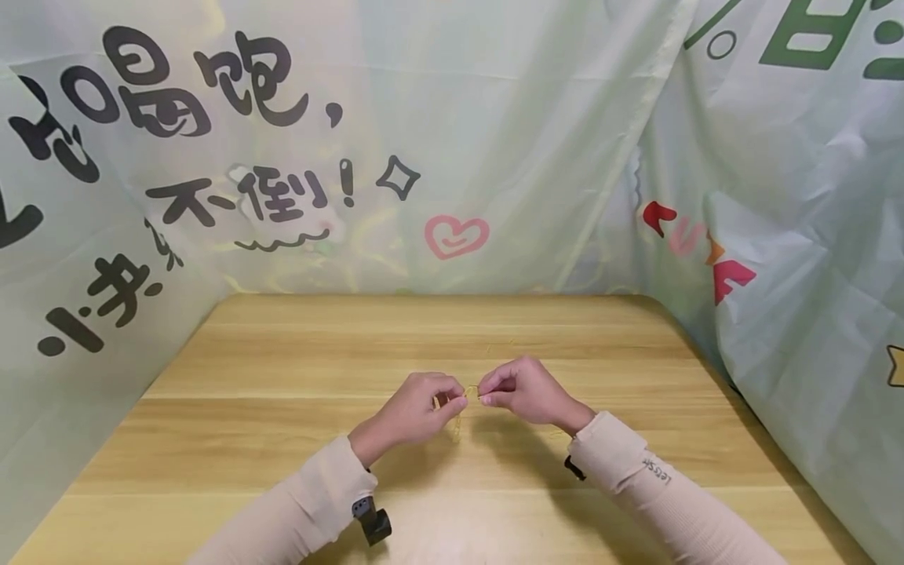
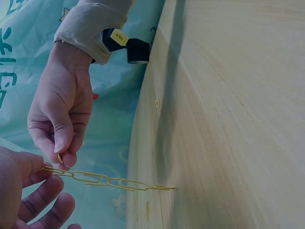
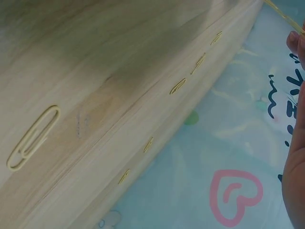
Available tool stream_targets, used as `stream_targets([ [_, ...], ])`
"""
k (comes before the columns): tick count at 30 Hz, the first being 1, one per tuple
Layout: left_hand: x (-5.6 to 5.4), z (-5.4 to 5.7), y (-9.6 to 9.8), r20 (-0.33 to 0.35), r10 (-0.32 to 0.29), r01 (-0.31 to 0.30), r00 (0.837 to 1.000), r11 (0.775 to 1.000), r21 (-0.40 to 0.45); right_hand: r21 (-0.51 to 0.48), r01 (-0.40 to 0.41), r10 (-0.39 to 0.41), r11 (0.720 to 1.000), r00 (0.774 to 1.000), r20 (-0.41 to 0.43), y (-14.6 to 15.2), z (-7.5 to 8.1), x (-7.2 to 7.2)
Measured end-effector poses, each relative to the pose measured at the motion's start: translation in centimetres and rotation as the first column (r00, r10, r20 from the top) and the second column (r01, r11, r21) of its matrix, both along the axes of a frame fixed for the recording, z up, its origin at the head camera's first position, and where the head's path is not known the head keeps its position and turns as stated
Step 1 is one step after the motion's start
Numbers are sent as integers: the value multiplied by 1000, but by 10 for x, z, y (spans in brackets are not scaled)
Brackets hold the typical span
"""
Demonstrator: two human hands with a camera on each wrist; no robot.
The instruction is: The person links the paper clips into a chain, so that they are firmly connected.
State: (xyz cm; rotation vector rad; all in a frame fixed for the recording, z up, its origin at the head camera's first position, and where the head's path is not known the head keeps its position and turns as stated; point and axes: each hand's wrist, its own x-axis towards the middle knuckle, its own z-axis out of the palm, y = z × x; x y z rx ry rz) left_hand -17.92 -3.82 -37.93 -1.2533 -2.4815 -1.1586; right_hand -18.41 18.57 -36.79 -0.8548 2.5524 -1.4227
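My left hand (image 1: 417,406) pinches the upper end of a chain of linked yellow paper clips (image 2: 90,179), which hangs down above the wooden table. Facing it, my right hand (image 1: 531,391) holds a single yellow paper clip (image 2: 60,158) between thumb and fingertips. The fingertips of both hands are close together, with a little thin yellow wire showing between them in the head view. Whether the single clip is hooked into the chain I cannot tell. Part of the chain (image 3: 284,15) also shows at the top right of the right wrist view.
One loose paper clip (image 3: 33,138) lies on the table (image 1: 282,353) near the right forearm. Several others, among them a clip (image 3: 177,86), are scattered towards the far edge. Printed cloth (image 1: 523,157) hangs behind the table and along both sides.
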Motion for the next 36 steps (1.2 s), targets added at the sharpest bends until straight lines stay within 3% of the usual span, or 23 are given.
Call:
stream_targets([
  [12,-3,-1,-1,-10,-18,18,1000,1000,4,61,25,-21,998,997,-70,0,5,1],
  [27,-3,1,0,-34,-21,21,999,1000,-2,53,87,-76,995,980,-184,-2,6,0],
  [36,-4,-2,0,-36,-21,21,999,1000,2,38,94,-87,995,986,-141,-3,7,3],
])
